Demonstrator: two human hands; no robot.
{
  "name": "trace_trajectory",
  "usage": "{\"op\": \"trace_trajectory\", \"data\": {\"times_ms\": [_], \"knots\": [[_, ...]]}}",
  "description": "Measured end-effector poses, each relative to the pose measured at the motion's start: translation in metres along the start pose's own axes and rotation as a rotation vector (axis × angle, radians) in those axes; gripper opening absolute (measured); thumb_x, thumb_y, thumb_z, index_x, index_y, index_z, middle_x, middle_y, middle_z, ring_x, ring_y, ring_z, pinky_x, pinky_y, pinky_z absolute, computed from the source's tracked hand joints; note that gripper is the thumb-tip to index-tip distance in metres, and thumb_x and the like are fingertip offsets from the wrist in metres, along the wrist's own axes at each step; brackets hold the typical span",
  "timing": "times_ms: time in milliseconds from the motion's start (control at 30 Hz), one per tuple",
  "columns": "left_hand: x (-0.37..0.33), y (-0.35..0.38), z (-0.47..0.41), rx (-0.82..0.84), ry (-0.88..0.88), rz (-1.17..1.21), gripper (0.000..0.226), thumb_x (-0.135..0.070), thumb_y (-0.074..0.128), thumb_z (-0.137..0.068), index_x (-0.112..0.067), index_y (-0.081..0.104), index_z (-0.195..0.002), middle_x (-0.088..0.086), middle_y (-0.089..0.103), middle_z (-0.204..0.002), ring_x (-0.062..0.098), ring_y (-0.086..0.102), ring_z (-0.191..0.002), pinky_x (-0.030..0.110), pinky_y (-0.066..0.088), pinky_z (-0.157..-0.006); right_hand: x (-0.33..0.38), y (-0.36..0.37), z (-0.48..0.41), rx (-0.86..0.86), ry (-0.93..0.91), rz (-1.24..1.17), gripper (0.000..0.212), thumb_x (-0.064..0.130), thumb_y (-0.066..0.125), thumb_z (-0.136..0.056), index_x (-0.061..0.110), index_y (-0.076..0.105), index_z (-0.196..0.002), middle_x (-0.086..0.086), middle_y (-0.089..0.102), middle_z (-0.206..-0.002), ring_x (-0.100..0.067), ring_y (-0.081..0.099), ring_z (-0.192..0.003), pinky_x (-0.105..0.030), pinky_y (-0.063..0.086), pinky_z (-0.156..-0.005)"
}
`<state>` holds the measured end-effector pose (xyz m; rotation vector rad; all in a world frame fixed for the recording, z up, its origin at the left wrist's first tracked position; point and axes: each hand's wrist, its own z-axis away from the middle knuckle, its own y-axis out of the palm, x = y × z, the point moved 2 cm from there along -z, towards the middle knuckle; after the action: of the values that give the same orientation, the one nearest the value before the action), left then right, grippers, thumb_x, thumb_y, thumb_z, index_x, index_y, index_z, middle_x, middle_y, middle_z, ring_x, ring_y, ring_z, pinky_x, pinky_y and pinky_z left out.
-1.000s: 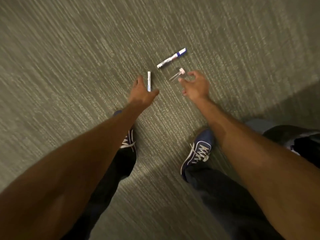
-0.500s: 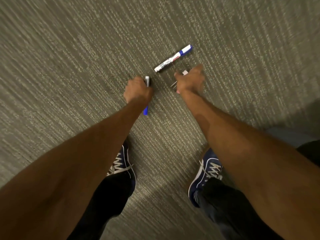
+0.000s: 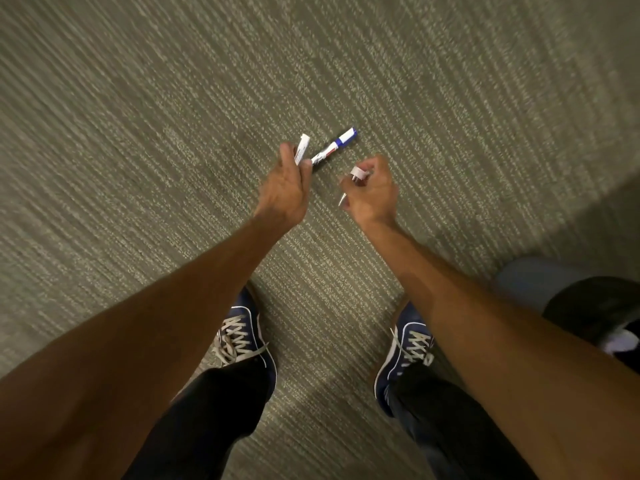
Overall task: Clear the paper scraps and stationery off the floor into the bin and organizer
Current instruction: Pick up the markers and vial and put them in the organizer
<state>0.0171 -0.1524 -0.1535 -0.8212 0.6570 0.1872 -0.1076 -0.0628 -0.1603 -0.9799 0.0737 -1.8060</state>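
Observation:
My left hand (image 3: 285, 188) is closed around a white marker (image 3: 301, 148) whose end sticks up past my fingers. My right hand (image 3: 372, 190) grips a thin clear pen (image 3: 356, 174) with a pale cap; its tip pokes out below my thumb. A second white marker with a blue cap (image 3: 335, 146) lies on the grey carpet just beyond both hands, angled up to the right. Its lower end sits close to my left fingertips. No bin or organizer is in view.
Striped grey carpet (image 3: 450, 98) fills the view. My two blue sneakers (image 3: 242, 337) (image 3: 405, 348) stand below the hands. A dark object with a white patch (image 3: 602, 313) sits at the right edge.
Both hands closed on their items on the floor and have lifted them. The left hand raised its marker; the right hand picked up the thin pen. The blue-capped marker stayed put.

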Motion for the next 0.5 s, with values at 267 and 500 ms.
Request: {"op": "trace_trajectory", "data": {"times_ms": [267,500], "knots": [[-0.03,0.024,-0.045,0.119,-0.017,-0.102,0.039,-0.007,0.048,-0.101,-0.008,0.042,-0.14,0.022,0.039,-0.138,0.026,0.049,-0.114,0.037,0.043,-0.106,-0.016,-0.023,0.002,0.043,0.039,-0.343,0.032,0.002,0.078,-0.083,0.015,0.055,-0.102,-0.009,0.066,-0.098,-0.03,0.073,-0.08,-0.05,0.063,-0.062],[-0.018,0.061,-0.077,0.139,-0.037,-0.341,0.074,-0.021,0.067,-0.093,-0.003,0.023,-0.151,0.02,0.027,-0.152,0.032,0.041,-0.136,0.042,0.033,-0.117,-0.048,-0.034,-0.003,0.069,0.108,-0.525,0.03,-0.004,0.076,-0.082,0.008,0.056,-0.101,-0.007,0.063,-0.085,-0.013,0.068,-0.056,-0.033,0.06,-0.048]]}}
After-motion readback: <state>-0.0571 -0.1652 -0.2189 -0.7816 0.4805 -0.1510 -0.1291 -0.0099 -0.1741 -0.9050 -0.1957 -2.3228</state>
